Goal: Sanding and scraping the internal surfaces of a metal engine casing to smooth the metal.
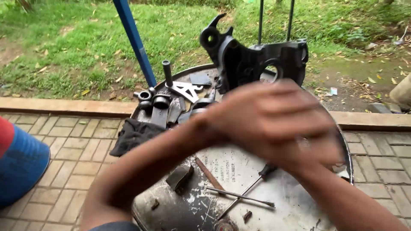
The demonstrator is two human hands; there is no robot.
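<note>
My two hands meet above a round metal drum top (pixel 274 209), both smeared by motion blur. My left hand (pixel 257 117) reaches in from the lower left and lies over my right hand (pixel 314 149), whose forearm comes from the lower right. The blur hides whether either hand holds anything. Just behind them a black cast engine casing (pixel 252 60) stands upright on the drum's far side. Below the hands lie a black-handled screwdriver (pixel 257 179), a thin steel rod (pixel 239 196) and a rusty bar (pixel 208 172).
Several dark metal parts (pixel 169 100) and a black rag (pixel 132 134) sit at the drum's left rim. A blue pole (pixel 135 40) leans behind. A blue and red object (pixel 19 164) is at the left, on brick paving (pixel 72 149). Grass (pixel 64 47) lies beyond the kerb.
</note>
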